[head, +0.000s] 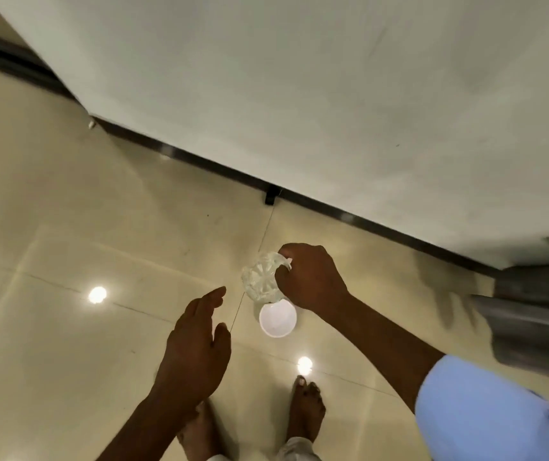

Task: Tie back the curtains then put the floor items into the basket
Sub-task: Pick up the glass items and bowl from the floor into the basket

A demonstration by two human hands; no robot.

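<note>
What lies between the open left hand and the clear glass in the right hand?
Nothing: in the head view only bare glossy cream floor tile shows between the left hand and the clear ribbed glass gripped by the right hand.

A person stands on a shiny tile floor (66,227) with two bare feet (306,407) at 6 o'clock. The right hand (311,277) curls around a clear plastic bottle (261,279) near the middle. A white cup (278,319) sits just below the bottle, toward 6 o'clock. The left hand (196,347) hangs beside them at 7 o'clock, fingers loose, holding nothing. A pale wall (299,94) fills the top. A gray curtain (532,311) shows at 3 o'clock, blurry. A blue sleeve (486,410) is at 4 o'clock.
</note>
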